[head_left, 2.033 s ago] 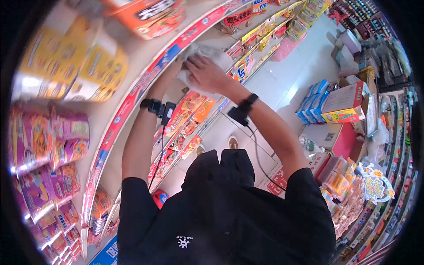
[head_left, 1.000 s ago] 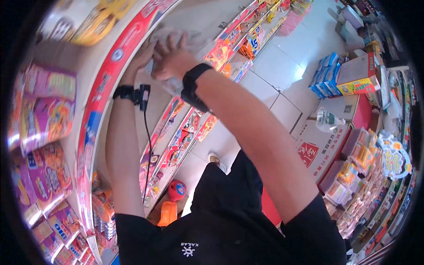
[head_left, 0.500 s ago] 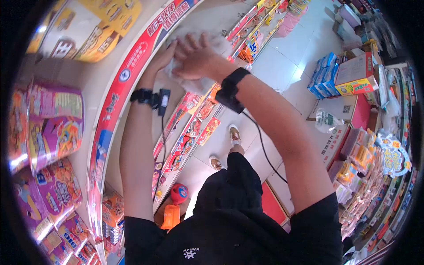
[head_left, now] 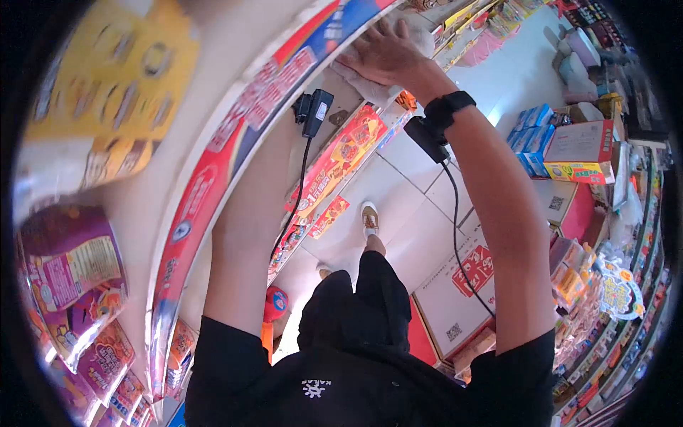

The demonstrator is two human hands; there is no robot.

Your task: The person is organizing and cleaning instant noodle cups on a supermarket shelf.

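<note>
My right hand [head_left: 388,55] lies flat with its fingers spread on a crumpled whitish cloth [head_left: 377,90]. The cloth rests on a shelf board, partly under the upper shelf's edge. My left forearm [head_left: 249,228] reaches up beneath that upper shelf, and the printed red and blue edge strip [head_left: 196,192] covers my left hand, so its fingers are hidden. Each wrist wears a black strap with a small cabled device. Just below the cloth runs a red and yellow printed shelf-front strip [head_left: 334,160].
Snack bags in purple packaging [head_left: 75,267] fill the upper shelf at left. Cardboard boxes [head_left: 455,299] stand on the tiled floor at right, with blue packs [head_left: 530,139] behind them. A red round object [head_left: 275,304] is low beside the shelf.
My right hand and the cloth have moved up and right in view. My left hand has slipped out of sight behind the shelf edge. The view has shifted, bringing the upper shelf closer.
</note>
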